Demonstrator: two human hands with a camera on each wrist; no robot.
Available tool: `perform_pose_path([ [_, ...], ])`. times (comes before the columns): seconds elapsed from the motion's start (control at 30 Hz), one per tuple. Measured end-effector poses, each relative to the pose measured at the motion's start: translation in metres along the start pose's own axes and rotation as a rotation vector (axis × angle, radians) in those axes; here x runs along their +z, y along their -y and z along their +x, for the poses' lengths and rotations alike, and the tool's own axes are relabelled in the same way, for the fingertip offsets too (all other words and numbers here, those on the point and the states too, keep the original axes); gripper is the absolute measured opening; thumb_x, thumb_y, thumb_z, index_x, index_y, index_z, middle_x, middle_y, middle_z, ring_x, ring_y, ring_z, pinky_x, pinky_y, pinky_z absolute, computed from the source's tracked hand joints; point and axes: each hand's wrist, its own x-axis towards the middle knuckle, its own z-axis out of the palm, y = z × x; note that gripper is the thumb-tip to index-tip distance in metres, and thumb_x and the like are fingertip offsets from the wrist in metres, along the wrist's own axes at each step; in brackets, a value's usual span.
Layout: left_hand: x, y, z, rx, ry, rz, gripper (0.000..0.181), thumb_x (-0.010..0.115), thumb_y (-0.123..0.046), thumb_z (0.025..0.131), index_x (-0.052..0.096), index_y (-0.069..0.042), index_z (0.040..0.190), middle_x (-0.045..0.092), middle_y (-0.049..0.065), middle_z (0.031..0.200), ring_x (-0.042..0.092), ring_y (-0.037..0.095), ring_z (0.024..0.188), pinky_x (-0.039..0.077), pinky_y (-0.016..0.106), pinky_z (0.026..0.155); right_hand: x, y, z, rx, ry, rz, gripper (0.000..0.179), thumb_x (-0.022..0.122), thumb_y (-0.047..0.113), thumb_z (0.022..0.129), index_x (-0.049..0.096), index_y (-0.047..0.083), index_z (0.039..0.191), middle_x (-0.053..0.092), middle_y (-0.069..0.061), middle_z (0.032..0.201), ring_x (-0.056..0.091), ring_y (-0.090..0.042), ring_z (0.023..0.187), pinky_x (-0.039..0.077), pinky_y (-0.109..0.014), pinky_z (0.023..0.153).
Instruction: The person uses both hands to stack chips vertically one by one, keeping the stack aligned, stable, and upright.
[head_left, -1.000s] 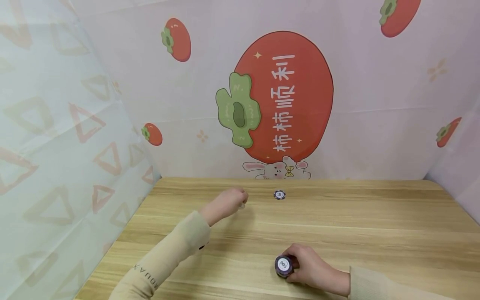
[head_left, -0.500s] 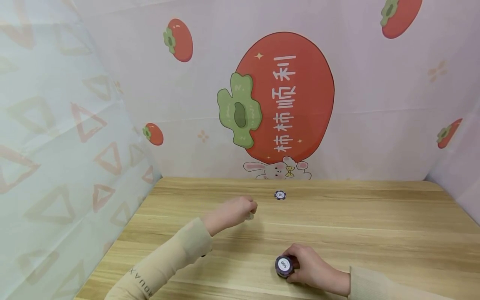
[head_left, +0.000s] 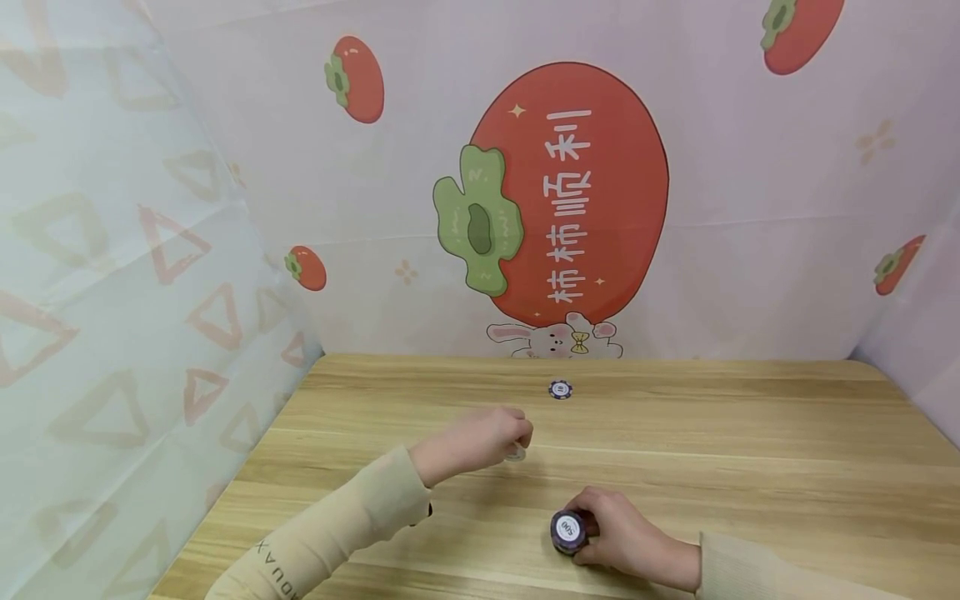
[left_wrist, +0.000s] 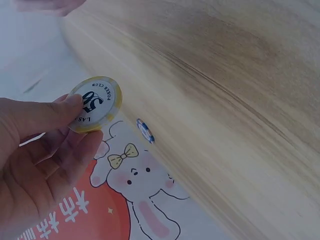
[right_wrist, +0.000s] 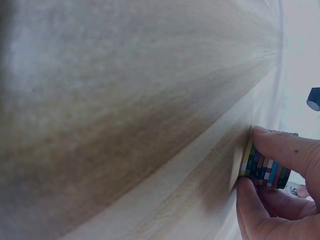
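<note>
Between thumb and fingers my left hand point(head_left: 480, 439) pinches a yellow-edged white poker chip point(left_wrist: 102, 97), held above the table. The left wrist view shows its printed face, with "POKER CLUB" along the edge. Lower in the head view, my right hand point(head_left: 618, 533) grips a stack of poker chips point(head_left: 567, 532) from its right side. A dark-rimmed chip marked 500 tops this stack. Edges of several colours show along the stack point(right_wrist: 265, 167) in the right wrist view, which stands on the table. A single blue-and-white poker chip point(head_left: 560, 389) lies flat near the table's back edge.
The wood-grain table point(head_left: 750, 467) meets a white backdrop point(head_left: 735, 283) printed with red persimmons and a rabbit. Another patterned sheet point(head_left: 150, 333) hangs along the left side.
My left hand has moved right and toward the front of the table, carrying the yellow-edged chip closer to the stack. My right hand and the stack have stayed in place.
</note>
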Motion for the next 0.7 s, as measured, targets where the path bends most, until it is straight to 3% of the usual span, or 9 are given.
perform_pose_path([
  [0.37, 0.001, -0.012, 0.001, 0.033, 0.041, -0.071, 0.010, 0.068, -0.007, 0.080, 0.062, -0.016, 0.081, 0.053, -0.010, 0.076, 0.047, 0.001, 0.068, 0.039, 0.012, 0.062, -0.001, 0.001, -0.001, 0.002, -0.002, 0.012, 0.038, 0.083, 0.010, 0.057, 0.064, 0.008, 0.090, 0.058, 0.009, 0.085, 0.052, -0.002, 0.078, 0.046, -0.023, 0.068],
  [0.7, 0.003, -0.020, 0.004, 0.027, 0.101, -0.311, 0.007, 0.068, -0.006, 0.080, 0.063, -0.011, 0.082, 0.056, -0.008, 0.076, 0.048, -0.001, 0.069, 0.040, 0.009, 0.065, -0.001, -0.001, -0.001, -0.009, 0.001, 0.013, 0.038, 0.082, 0.009, 0.057, 0.064, 0.008, 0.091, 0.057, 0.009, 0.085, 0.052, -0.002, 0.077, 0.046, -0.022, 0.067],
])
